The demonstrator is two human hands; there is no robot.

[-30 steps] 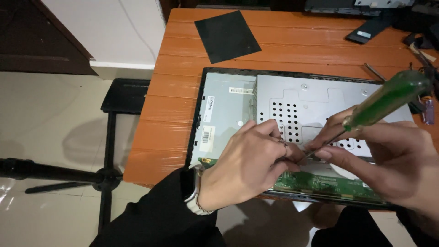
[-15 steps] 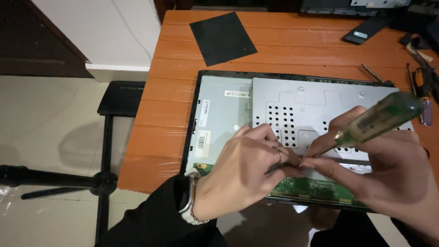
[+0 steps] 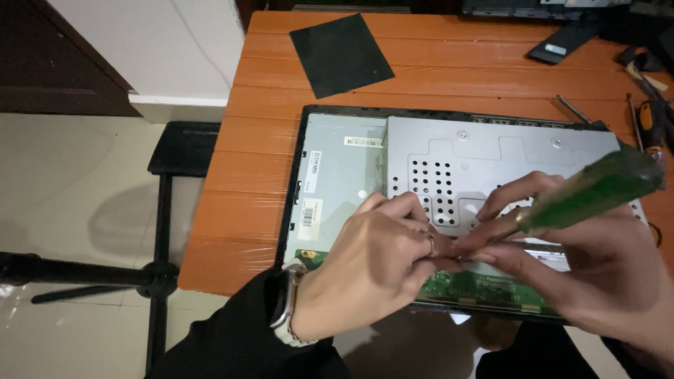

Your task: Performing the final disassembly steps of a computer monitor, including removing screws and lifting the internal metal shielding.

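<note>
Nearest, over the monitor's [image 3: 337, 168] front edge, the left hand [image 3: 372, 267] pinches something small at the green circuit strip [image 3: 484, 288]. The right hand [image 3: 597, 274] grips a green-handled screwdriver [image 3: 590, 193]. The metal shield [image 3: 491, 161] is not yet removed. Behind the monitor lies a black sheet [image 3: 340, 52].

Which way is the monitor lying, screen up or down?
Screen down: the monitor shows its metal back plate and green circuit board.
</note>
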